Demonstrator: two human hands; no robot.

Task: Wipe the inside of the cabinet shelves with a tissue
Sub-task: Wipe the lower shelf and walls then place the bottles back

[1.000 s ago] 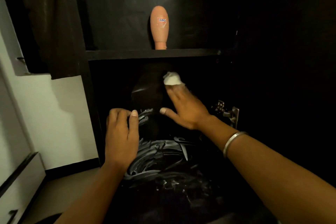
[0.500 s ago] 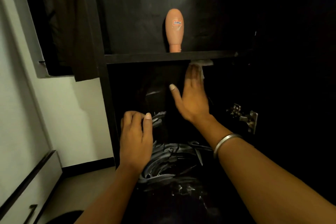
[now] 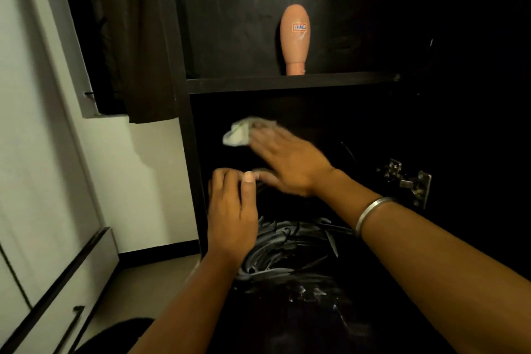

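The right hand is lying flat with straight fingers, pressing a white tissue against the dark back of the lower cabinet space. The left hand is curling its fingers over a dark thing there. A peach bottle is standing on the shelf above, its label reading "17AC".

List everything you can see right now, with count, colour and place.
tissue: one, white, crumpled, under the right fingertips in the lower compartment
bottle: one, peach, upright on the shelf
shelf: one, black, across the cabinet
hinge: one, silver, right inner side
cloth: one, dark, hanging at upper left
wall: white, left
bangle: one, silver, right wrist
left hand: fingers curled, on the cabinet's lower front
right hand: flat, pressing the tissue
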